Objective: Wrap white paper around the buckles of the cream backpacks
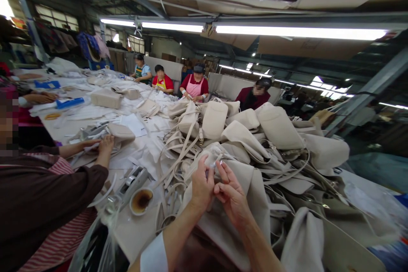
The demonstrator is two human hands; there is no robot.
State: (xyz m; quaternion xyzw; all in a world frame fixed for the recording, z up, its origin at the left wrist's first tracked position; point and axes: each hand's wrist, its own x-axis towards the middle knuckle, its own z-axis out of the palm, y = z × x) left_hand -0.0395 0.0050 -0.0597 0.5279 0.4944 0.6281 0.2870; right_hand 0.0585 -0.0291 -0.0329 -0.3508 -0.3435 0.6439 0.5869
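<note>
The left hand (203, 183) and the right hand (234, 199) met above a beige handbag (257, 195), which lay just in front of the wearer at the near edge of a heap of handbags (215, 119). The left thumb and forefinger were bent toward each other beside a small shiny piece (213, 164); the right forefinger and middle finger reached up to it, with the thumb curled below. Whether either set of fingers was firmly closed on it could not be told, nor could what it was.

So small a piece probably called for a light fingertip pinch from 1 hand, leaving the other free to guide, with the wrists low and steady. The loose straps (188, 142) nearby were best kept from snagging the fingers. A bowl of brown liquid (141, 201) stood beside the tape dispenser (135, 180), to the left, so elbows needed care near such pale material. A co-worker's hand (106, 146) touched another beige bag (121, 131) farther left.
</note>
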